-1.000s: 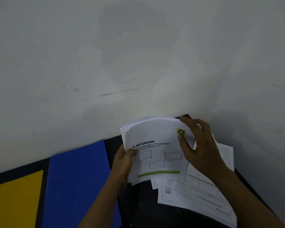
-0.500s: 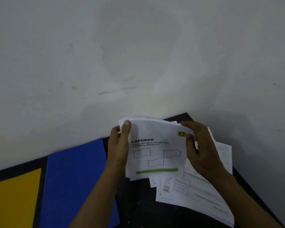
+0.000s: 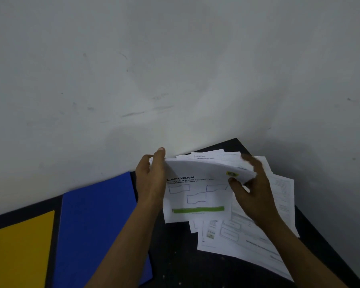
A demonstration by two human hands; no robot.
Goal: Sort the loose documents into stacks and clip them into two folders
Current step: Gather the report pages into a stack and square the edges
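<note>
The left hand (image 3: 152, 181) gripped the left edge of the LAPORAN sheet (image 3: 195, 196), which was held a little above the black table (image 3: 179, 262) with its top edge bent over. Its long axis ran away from the person. The right hand (image 3: 258, 200) was blurred; it seemed to pinch the sheet's top right corner. Both folders lay to the left: the blue folder (image 3: 96, 225) just beside the left hand, the yellow folder (image 3: 19, 250) beyond it, cut off by the frame. Loose documents (image 3: 247, 242) lay fanned under the right hand. How many sheets were lifted could not be told.

Both hands (image 3: 152, 179) (image 3: 256, 196) on LAPORAN sheet (image 3: 195, 196), dark table (image 3: 175, 256).
</note>
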